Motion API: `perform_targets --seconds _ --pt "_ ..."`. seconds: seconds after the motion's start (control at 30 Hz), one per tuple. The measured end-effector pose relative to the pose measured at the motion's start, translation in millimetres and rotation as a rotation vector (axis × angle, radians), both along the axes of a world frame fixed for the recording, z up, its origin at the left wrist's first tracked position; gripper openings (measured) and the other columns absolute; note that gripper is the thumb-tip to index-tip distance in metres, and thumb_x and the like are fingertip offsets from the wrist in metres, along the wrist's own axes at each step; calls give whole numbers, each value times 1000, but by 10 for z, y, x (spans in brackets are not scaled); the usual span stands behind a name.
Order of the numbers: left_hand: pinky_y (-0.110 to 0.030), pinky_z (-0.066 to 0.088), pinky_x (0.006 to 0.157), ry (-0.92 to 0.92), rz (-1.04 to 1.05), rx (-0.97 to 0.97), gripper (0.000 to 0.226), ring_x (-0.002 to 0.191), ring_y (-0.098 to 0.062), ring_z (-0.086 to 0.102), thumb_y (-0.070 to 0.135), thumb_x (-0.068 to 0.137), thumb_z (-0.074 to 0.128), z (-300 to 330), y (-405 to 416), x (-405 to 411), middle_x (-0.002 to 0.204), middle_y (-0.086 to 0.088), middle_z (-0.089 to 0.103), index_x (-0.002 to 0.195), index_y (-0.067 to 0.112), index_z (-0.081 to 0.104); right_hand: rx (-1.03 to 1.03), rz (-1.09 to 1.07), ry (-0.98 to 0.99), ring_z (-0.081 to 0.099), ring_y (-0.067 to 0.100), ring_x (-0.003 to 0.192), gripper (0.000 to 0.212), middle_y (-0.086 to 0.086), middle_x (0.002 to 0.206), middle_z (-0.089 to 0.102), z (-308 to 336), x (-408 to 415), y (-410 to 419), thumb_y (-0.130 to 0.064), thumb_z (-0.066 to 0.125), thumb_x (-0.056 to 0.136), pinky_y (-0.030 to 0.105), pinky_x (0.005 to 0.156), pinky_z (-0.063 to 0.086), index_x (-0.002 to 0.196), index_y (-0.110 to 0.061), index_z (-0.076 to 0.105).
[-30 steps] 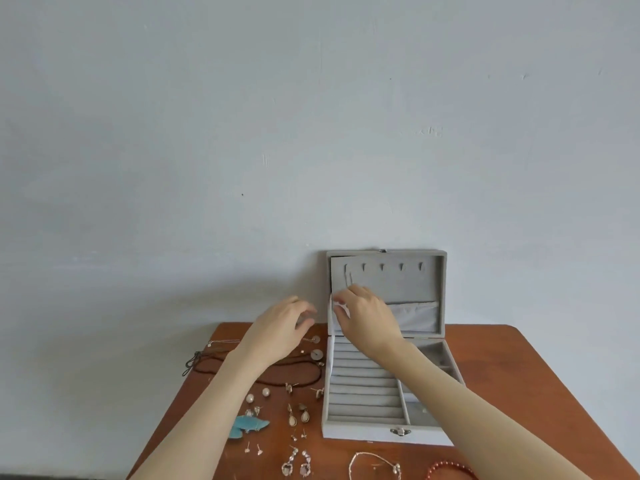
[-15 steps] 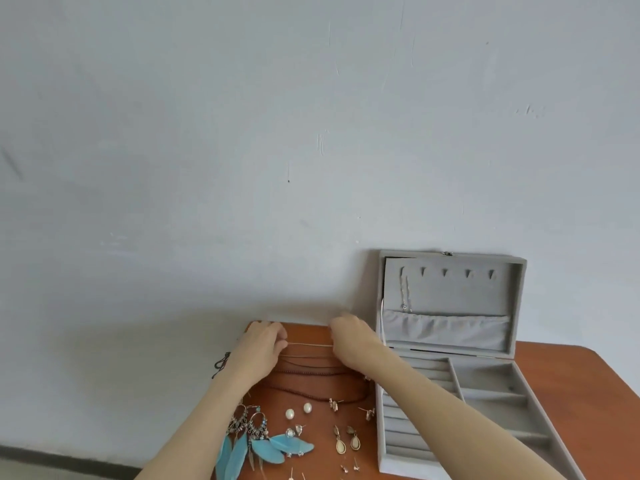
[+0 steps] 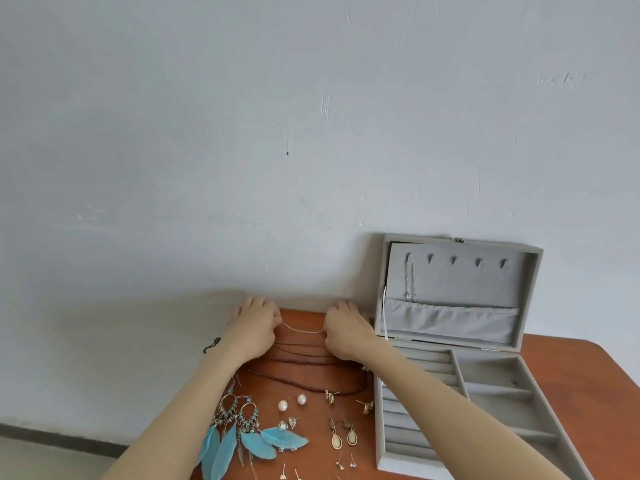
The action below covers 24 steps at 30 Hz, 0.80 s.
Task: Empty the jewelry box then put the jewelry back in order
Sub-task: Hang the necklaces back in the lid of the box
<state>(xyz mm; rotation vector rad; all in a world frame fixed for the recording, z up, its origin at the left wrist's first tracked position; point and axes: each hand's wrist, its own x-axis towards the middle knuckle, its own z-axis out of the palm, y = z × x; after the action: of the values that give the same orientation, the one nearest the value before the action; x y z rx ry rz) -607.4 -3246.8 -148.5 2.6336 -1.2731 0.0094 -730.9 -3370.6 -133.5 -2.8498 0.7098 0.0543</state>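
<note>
A pale grey wall fills most of the view; against it stands a reddish-brown wooden table. On the table's right part sits the grey velvet jewelry box, lid open and leaning back toward the wall. Inside the lid, a thin silver chain hangs from the leftmost of five hook notches, its lower end just above the fabric pocket. Ring rolls and the divided compartments of the base appear bare of jewelry where visible; the right forearm hides part of the ring rolls. Both hands are at the table's far edge, left of the box. The left hand and right hand each pinch one end of a fine light-coloured chain, which sags slightly between them, just above the table. Remaining fingers are curled under; exact fingertip contact cannot be resolved. Directly below the hands lie several dark cord and bead necklaces in roughly parallel lines. Nearer the camera: blue feather earrings, two pearl studs, a pair of drop earrings, and assorted small studs, all on the table left of the box.
</note>
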Motion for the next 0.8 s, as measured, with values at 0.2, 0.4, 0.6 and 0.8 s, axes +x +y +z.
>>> perform_targets --seconds 0.2,0.4,0.6,0.8 --pt "-28 38 77 559 -15 -462 23 78 -17 56 16 99 34 539 95 -161 68 6 60 80 19 47 806 -132 -530 57 14 79 11 3 88 67 296 -191 97 -10 40 94 20 78 45 89 -11 50" --pt "-32 45 67 971 -165 -717 19 53 -14 35 13 99 35 1010 275 -556 61 1 33 83 10 44 1465 -42 -719 48 17 58 25 4 62 44 785 -655 12 -4 42 95 26 60 42 71 -11 44" --pt "-21 25 48 966 -189 -667 18 48 -9 24 14 100 35 1164 397 -952 56 4 31 84 10 43 1020 75 -364 40 9 48 19 0 58 48 1148 -1206 -68 -11 53 92 19 46 33 74 -5 54" --pt "-18 37 51 832 -186 -382 19 48 -9 44 32 96 43 1225 473 -1372 66 1 62 106 20 54 628 70 -204 35 10 50 18 -2 55 43 1514 -1559 -26 -14 59 88 21 53 31 87 2 65"
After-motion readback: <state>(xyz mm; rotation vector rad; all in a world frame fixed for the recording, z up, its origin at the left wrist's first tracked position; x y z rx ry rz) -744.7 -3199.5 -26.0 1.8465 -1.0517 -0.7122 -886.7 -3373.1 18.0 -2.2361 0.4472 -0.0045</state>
